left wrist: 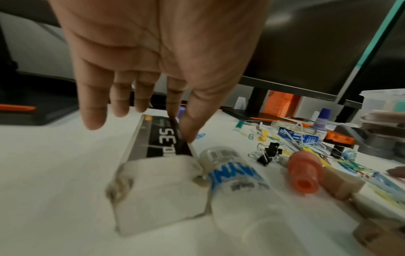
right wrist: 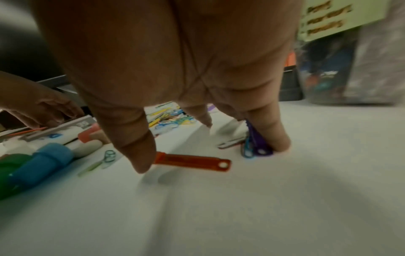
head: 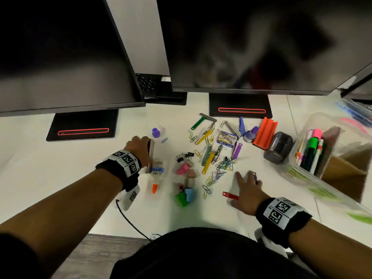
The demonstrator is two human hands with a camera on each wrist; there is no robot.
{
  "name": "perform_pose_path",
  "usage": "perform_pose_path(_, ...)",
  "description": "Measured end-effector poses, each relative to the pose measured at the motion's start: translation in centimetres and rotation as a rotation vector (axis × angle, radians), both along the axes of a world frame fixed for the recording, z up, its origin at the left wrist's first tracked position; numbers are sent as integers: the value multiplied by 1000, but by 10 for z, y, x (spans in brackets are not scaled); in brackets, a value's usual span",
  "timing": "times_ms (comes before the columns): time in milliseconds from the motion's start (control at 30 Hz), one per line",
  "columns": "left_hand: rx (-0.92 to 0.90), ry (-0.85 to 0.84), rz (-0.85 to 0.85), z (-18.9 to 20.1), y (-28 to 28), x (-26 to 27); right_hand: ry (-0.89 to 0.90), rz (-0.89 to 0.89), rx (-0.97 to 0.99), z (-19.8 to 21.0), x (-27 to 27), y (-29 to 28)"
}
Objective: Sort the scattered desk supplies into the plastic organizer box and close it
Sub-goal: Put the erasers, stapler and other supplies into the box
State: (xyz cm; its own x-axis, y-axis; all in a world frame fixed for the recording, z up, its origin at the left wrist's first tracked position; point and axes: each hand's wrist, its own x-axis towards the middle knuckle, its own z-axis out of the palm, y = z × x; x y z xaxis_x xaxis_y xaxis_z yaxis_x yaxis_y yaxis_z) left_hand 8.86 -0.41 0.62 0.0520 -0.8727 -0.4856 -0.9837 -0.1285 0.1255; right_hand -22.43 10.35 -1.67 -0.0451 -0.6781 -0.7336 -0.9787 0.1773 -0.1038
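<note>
My left hand [head: 141, 142] pinches the top edge of a flat grey-and-black box [left wrist: 162, 138] between thumb and index finger; the other fingers [left wrist: 118, 102] hang straight. A white glue bottle [head: 158, 170] lies right beside that box. My right hand [head: 244, 184] is spread flat over the desk. Its fingertips press on purple and blue plastic fasteners [right wrist: 256, 145], and the thumb [right wrist: 140, 155] touches down next to a red fastener [right wrist: 192, 162]. The clear plastic organizer box [head: 300, 172] stands open at the right with markers [head: 314, 150] inside.
Paper clips [head: 223, 166], binder clips [head: 184, 156], erasers [head: 183, 169], and green and blue sharpeners [head: 185, 196] litter the middle of the desk. An orange holder [head: 264, 133], a grey punch [head: 278, 148] and a purple ink bottle [head: 249, 134] sit behind. Two monitors [head: 241, 47] overhang the back.
</note>
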Motion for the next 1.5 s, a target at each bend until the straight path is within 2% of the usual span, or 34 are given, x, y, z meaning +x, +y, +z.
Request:
perform_pose_path(167,10,100,-24,-6,6,-13,-316,136,-158,3,11,-15)
perform_pose_path(267,29,137,-90,-9,10,-29,-398,328,-290,2,5,-13)
perform_pose_path(400,57,202,-172,-10,14,-55,-411,655,-232,-5,-8,4)
perform_pose_path(500,64,228,-227,-8,13,-71,-325,756,-177,-12,-14,8)
perform_pose_path(700,46,235,-240,0,0,-98,-130,501,-217,-9,-25,-20)
perform_pose_path(800,8,265,-320,7,-9,-114,-115,356,-502,-4,-21,-35)
perform_pose_path(867,-16,270,-385,12,-14,-126,-49,155,-644,6,-19,-47)
perform_pose_path(900,-16,275,-408,14,-16,-132,4,38,-653,12,-18,-52)
perform_pose_path(967,-2,277,-456,16,-19,-144,82,-177,-522,18,-18,-61)
perform_pose_path(1033,18,271,-489,17,-20,-154,101,-302,-412,17,-22,-64)
perform_pose_path(1100,14,271,-519,20,-18,-163,112,-325,-397,11,-27,-61)
perform_pose_path(1200,47,278,-619,27,-8,-173,134,-236,-424,5,-37,-52)
perform_pose_path(1300,284,273,-849,28,22,-176,95,-142,-439,4,-47,-42)
perform_pose_path(1367,443,203,-1043,26,46,-172,55,-101,-433,3,-52,-38)
perform_pose_path(1433,496,120,-1225,19,68,-164,27,-65,-434,2,-55,-34)
perform_pose_path(1500,504,99,-1306,9,80,-155,20,-44,-449,2,-57,-31)
